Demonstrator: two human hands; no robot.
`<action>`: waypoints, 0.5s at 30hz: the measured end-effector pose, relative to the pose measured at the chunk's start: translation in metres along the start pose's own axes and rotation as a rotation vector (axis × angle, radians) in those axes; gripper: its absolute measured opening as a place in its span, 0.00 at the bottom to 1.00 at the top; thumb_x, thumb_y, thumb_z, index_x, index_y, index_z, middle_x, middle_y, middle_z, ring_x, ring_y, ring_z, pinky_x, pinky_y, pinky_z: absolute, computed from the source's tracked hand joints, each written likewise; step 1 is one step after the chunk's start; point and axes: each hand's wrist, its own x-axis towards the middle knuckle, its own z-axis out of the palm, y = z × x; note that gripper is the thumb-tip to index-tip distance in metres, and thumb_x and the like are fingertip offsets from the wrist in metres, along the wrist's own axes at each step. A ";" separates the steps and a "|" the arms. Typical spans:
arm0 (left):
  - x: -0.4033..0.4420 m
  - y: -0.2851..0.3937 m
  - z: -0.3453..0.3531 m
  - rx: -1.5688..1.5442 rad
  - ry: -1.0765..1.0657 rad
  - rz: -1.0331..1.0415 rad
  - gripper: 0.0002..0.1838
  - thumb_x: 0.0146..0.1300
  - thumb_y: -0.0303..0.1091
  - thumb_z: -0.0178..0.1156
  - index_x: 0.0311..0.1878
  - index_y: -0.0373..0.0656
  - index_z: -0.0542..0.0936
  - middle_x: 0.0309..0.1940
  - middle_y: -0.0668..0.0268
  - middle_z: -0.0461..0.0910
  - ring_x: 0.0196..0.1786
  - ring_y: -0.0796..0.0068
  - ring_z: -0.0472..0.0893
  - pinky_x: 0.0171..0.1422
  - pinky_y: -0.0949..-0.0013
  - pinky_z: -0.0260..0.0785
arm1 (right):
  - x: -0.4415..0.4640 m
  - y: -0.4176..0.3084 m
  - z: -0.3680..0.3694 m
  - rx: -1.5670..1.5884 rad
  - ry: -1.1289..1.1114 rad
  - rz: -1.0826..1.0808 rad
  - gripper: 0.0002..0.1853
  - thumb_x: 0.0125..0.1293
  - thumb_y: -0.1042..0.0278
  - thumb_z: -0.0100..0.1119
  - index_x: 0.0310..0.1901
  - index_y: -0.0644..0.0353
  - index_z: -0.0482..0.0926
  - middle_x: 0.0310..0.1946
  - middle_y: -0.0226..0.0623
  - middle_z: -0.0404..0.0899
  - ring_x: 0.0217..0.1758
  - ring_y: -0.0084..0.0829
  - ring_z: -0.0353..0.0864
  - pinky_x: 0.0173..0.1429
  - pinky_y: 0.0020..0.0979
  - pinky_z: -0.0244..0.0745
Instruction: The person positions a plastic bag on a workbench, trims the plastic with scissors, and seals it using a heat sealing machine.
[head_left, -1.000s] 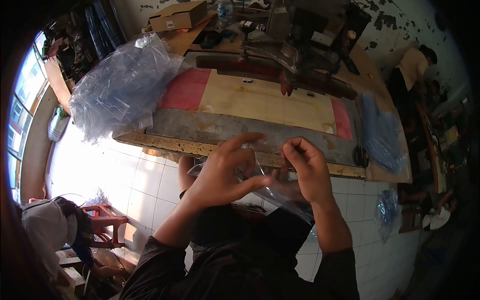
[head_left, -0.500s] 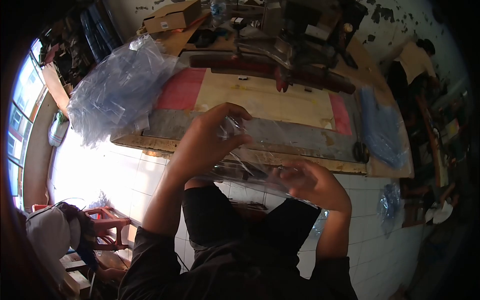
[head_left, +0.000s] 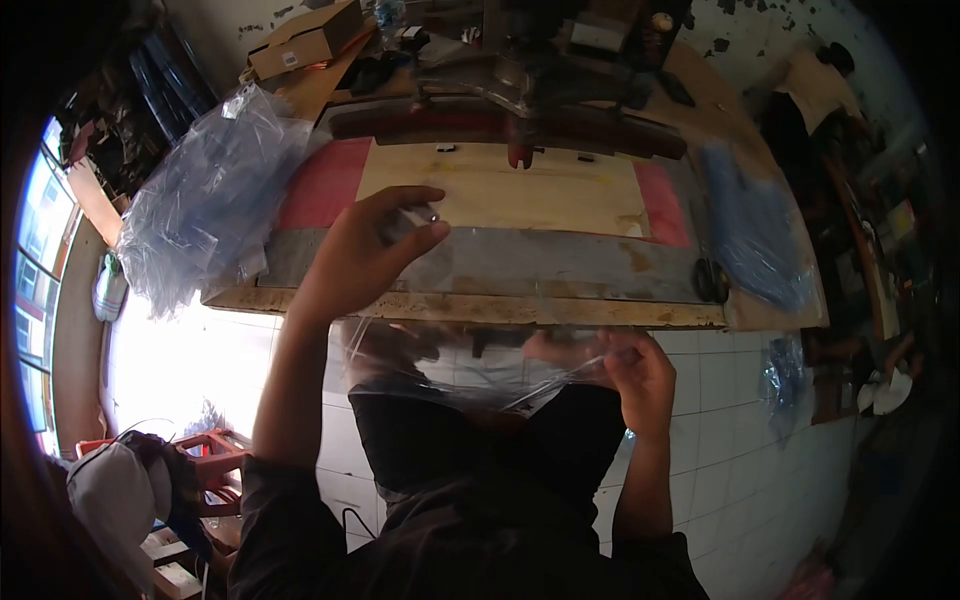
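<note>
A clear plastic sheet (head_left: pixel 470 365) stretches between my hands, above my lap and at the table's front edge. My left hand (head_left: pixel 365 250) is curled over the front of the board, with a shiny fold of the plastic between thumb and fingers. A gap shows between its thumb and index fingertip, and its other fingers are hidden. Lower and to the right, my right hand (head_left: pixel 642 380) pinches the sheet's right edge. In front of both hands lies a flat board with a pale yellow panel (head_left: pixel 500 190) flanked by red-pink strips (head_left: pixel 325 185).
A large heap of clear plastic (head_left: pixel 205 190) covers the table's left side; bluish plastic (head_left: pixel 755 235) lies right, beside black-handled scissors (head_left: pixel 711 280). Behind the panel stands a dark metal press (head_left: pixel 515 85). A cardboard box (head_left: pixel 305 40) sits farther back. Another person (head_left: pixel 815 95) is at right.
My hands have moved apart, the left going left and slightly up. The plastic between them is spread wider and hangs lower. The camera view has shifted a little.
</note>
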 end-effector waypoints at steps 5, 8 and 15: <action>0.047 -0.053 0.000 -0.056 -0.228 0.071 0.23 0.72 0.39 0.73 0.64 0.36 0.85 0.51 0.60 0.90 0.49 0.74 0.87 0.57 0.66 0.79 | 0.013 0.013 0.017 -0.166 0.193 0.052 0.13 0.70 0.79 0.74 0.53 0.67 0.84 0.50 0.37 0.86 0.49 0.27 0.86 0.51 0.29 0.86; 0.070 -0.086 -0.005 -0.061 -0.366 -0.067 0.23 0.72 0.37 0.72 0.64 0.33 0.85 0.53 0.58 0.89 0.48 0.74 0.87 0.55 0.66 0.79 | 0.017 0.017 0.034 -0.362 0.237 -0.192 0.11 0.66 0.81 0.76 0.49 0.65 0.86 0.47 0.37 0.84 0.48 0.29 0.85 0.49 0.28 0.83; 0.086 -0.068 -0.005 0.179 -0.370 0.282 0.20 0.68 0.28 0.72 0.63 0.39 0.86 0.54 0.59 0.89 0.51 0.67 0.86 0.57 0.63 0.78 | -0.014 0.040 0.052 -0.638 0.148 -0.459 0.09 0.70 0.86 0.69 0.49 0.66 0.88 0.54 0.44 0.79 0.54 0.35 0.87 0.52 0.30 0.88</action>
